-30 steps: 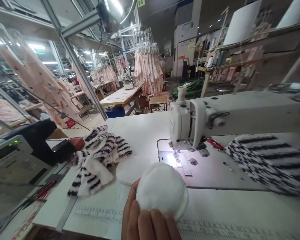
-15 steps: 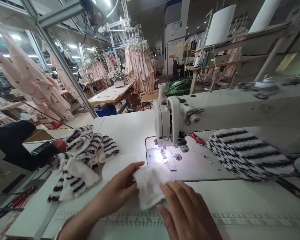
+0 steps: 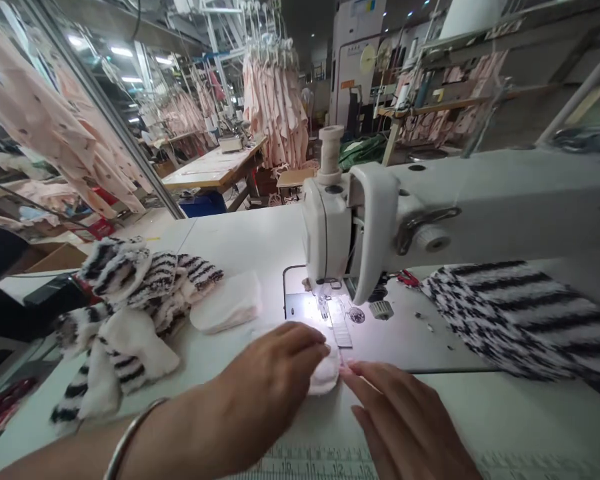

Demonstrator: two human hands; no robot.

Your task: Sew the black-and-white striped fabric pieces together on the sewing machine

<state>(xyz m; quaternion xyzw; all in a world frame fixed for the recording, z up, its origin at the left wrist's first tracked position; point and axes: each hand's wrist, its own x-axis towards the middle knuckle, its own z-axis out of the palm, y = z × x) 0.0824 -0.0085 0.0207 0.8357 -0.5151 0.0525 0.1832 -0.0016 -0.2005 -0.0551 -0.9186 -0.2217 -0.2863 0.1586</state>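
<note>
A small white fluffy fabric piece [image 3: 326,379] with a rounded edge lies just in front of the presser foot [image 3: 324,307] of a sewing machine [image 3: 330,230]. My left hand [image 3: 275,380] is bent over it from the left, its fingers closed on the fabric and hiding much of it. From the right, my right hand [image 3: 405,417] lies low over the table, fingers stretched out, with the fingertips at the fabric's right edge. Another white piece [image 3: 227,303] with a rounded end lies flat beyond my left hand.
A loose heap of black-and-white striped fluffy pieces [image 3: 150,280] lies on the left. Under the machine arm sits a stack of striped pieces [image 3: 520,313], with red snips [image 3: 407,278] beside it. A ruler strip [image 3: 325,460] runs along the table front. Pink garments [image 3: 275,107] hang behind.
The white piece has turned and been lowered to the table by the machine plate. My left hand has moved right over it; my right hand has shifted slightly right. The view has come closer.
</note>
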